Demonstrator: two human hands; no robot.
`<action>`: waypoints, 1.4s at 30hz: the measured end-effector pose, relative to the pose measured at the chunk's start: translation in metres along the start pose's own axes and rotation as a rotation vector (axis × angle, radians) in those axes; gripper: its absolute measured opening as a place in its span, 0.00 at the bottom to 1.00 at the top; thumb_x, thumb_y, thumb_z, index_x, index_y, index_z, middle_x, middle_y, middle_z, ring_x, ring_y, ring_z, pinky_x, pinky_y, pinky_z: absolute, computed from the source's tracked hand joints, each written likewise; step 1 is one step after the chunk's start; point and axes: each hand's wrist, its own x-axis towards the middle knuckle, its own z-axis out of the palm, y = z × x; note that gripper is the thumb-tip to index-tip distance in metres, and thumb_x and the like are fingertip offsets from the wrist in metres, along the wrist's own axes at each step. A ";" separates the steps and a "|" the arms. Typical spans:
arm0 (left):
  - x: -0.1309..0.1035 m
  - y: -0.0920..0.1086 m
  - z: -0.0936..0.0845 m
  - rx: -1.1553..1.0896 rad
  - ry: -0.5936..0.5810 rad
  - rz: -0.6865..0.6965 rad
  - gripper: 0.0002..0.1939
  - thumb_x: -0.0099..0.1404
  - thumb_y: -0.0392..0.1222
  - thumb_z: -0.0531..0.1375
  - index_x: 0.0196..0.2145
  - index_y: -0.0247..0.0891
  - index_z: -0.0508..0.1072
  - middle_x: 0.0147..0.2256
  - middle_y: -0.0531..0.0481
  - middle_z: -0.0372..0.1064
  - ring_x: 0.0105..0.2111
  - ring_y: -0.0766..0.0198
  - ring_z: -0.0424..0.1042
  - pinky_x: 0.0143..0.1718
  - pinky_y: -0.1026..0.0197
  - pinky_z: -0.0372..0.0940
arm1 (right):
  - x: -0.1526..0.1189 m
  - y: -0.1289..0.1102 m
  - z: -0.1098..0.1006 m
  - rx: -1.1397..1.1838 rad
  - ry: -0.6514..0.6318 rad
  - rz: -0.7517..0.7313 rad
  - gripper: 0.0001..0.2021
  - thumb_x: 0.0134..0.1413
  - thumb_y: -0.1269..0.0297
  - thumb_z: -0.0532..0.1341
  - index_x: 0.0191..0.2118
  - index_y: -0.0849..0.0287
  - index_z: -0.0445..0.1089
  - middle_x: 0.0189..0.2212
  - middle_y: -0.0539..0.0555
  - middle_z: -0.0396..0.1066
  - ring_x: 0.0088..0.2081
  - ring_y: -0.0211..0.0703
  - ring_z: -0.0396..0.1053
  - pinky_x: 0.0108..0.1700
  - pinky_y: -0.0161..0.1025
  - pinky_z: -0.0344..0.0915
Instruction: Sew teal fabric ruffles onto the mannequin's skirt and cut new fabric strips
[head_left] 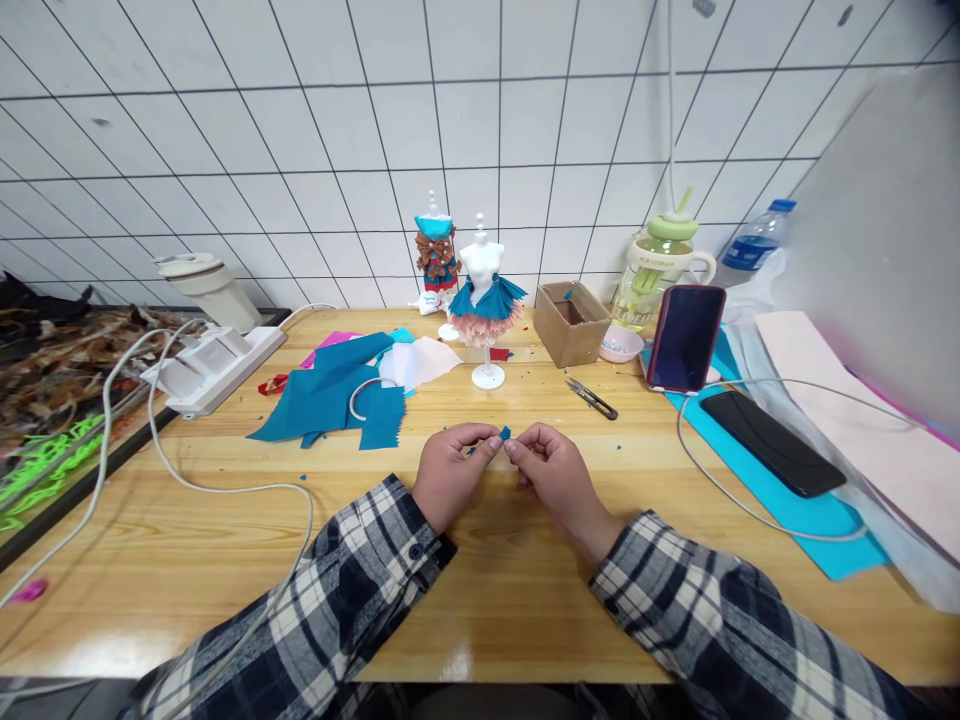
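Tiny teal scrap [505, 433] — partly hidden, pinched between the fingers [488, 451].

"Of which material is the table [517, 610]?"
"It looks like wood, smooth and glossy."
"And around the cardboard box [587, 342], which is matt?"
"To its left, the nearer dress form [482, 262] seems smooth plastic; farther left, matt blue cloth [315, 395]; in front, metallic snips [594, 398]."

Green-lidded jug [654, 272]: "ICE CREAM" printed on side, lettering [636, 312] lower down unclear. Bottle [756, 245]: blue label [750, 252] (print too small).
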 end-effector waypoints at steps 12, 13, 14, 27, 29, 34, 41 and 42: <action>0.004 -0.006 -0.007 -0.117 -0.036 -0.031 0.11 0.55 0.46 0.64 0.31 0.35 0.78 0.33 0.46 0.78 0.34 0.59 0.75 0.40 0.60 0.68 | 0.004 -0.003 -0.012 0.238 -0.114 0.201 0.18 0.39 0.58 0.70 0.38 0.57 0.71 0.32 0.51 0.76 0.30 0.37 0.72 0.28 0.33 0.68; 0.003 -0.006 -0.008 -0.064 -0.035 0.019 0.10 0.56 0.45 0.63 0.31 0.36 0.78 0.33 0.46 0.78 0.35 0.59 0.75 0.40 0.60 0.68 | 0.005 -0.004 -0.014 0.232 -0.126 0.220 0.19 0.39 0.58 0.71 0.40 0.57 0.70 0.31 0.51 0.76 0.29 0.38 0.73 0.28 0.33 0.68; 0.002 -0.005 -0.009 -0.007 -0.036 0.075 0.09 0.57 0.45 0.63 0.31 0.36 0.78 0.33 0.46 0.78 0.35 0.59 0.75 0.40 0.60 0.68 | 0.006 -0.005 -0.016 0.216 -0.142 0.243 0.21 0.39 0.58 0.71 0.41 0.56 0.69 0.31 0.51 0.76 0.29 0.38 0.73 0.27 0.33 0.68; -0.001 0.002 -0.016 0.437 -0.561 0.577 0.08 0.62 0.38 0.56 0.34 0.40 0.76 0.32 0.48 0.76 0.34 0.61 0.74 0.38 0.61 0.64 | 0.020 -0.014 -0.054 -0.517 -0.494 0.044 0.07 0.48 0.62 0.64 0.31 0.60 0.76 0.27 0.51 0.72 0.28 0.37 0.67 0.29 0.34 0.64; -0.002 0.004 -0.014 0.539 -0.596 0.584 0.09 0.61 0.36 0.55 0.34 0.40 0.77 0.32 0.47 0.76 0.34 0.60 0.74 0.37 0.60 0.63 | 0.017 -0.015 -0.048 -0.706 -0.391 -0.185 0.04 0.49 0.67 0.63 0.29 0.58 0.76 0.28 0.50 0.72 0.30 0.37 0.67 0.33 0.35 0.63; -0.005 0.008 -0.009 0.813 -0.500 0.451 0.10 0.60 0.37 0.55 0.30 0.38 0.77 0.28 0.43 0.75 0.30 0.55 0.73 0.32 0.57 0.60 | 0.002 -0.015 -0.032 -1.013 -0.248 -0.555 0.04 0.53 0.68 0.62 0.31 0.55 0.75 0.32 0.51 0.72 0.34 0.39 0.68 0.36 0.36 0.60; -0.002 0.006 -0.013 0.666 -0.196 0.154 0.08 0.58 0.40 0.57 0.28 0.40 0.77 0.31 0.46 0.77 0.34 0.55 0.73 0.37 0.57 0.62 | -0.017 -0.013 -0.015 -1.225 -0.155 -0.766 0.11 0.62 0.65 0.53 0.32 0.58 0.71 0.32 0.53 0.71 0.33 0.38 0.66 0.32 0.35 0.57; -0.001 0.005 -0.013 0.553 -0.175 0.106 0.08 0.57 0.40 0.58 0.27 0.40 0.77 0.31 0.47 0.77 0.34 0.56 0.73 0.37 0.58 0.63 | -0.019 -0.013 -0.013 -1.239 -0.143 -0.784 0.12 0.63 0.66 0.52 0.33 0.58 0.71 0.32 0.53 0.72 0.32 0.38 0.67 0.32 0.34 0.56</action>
